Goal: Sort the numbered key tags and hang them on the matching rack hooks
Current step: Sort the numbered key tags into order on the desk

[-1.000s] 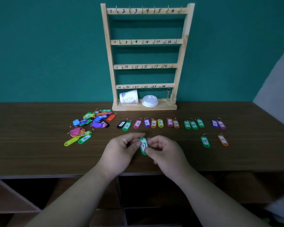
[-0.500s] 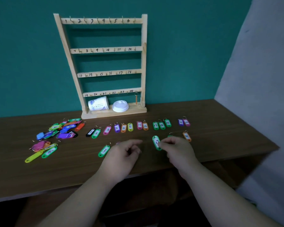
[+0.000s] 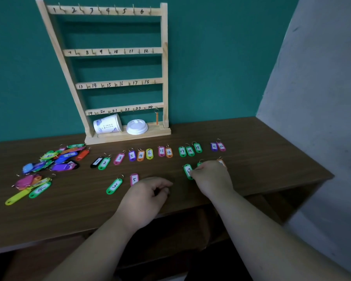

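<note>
My right hand (image 3: 211, 177) pinches the lower end of a green tag numbered 17 (image 3: 187, 170), which lies on the brown table (image 3: 261, 159) below a row of numbered tags (image 3: 149, 153). My left hand (image 3: 146, 196) rests on the table with fingers loosely curled, holding nothing. A green tag 3 (image 3: 114, 185) and a pink tag 5 (image 3: 134, 179) lie just left of it. The wooden rack (image 3: 114, 51) with hooks numbered 1 to 24 stands at the back; one orange tag (image 3: 156, 118) hangs on hook 24.
A pile of unsorted coloured tags (image 3: 55, 157) lies at the left. A paper cup (image 3: 107, 124) on its side and a white lid (image 3: 137, 127) sit on the rack's base. A grey wall (image 3: 322, 98) bounds the table's right end.
My left hand let go of the green tag 17 and dropped back to the table. My right hand carried the tag to the right and down onto the table. The view swung right.
</note>
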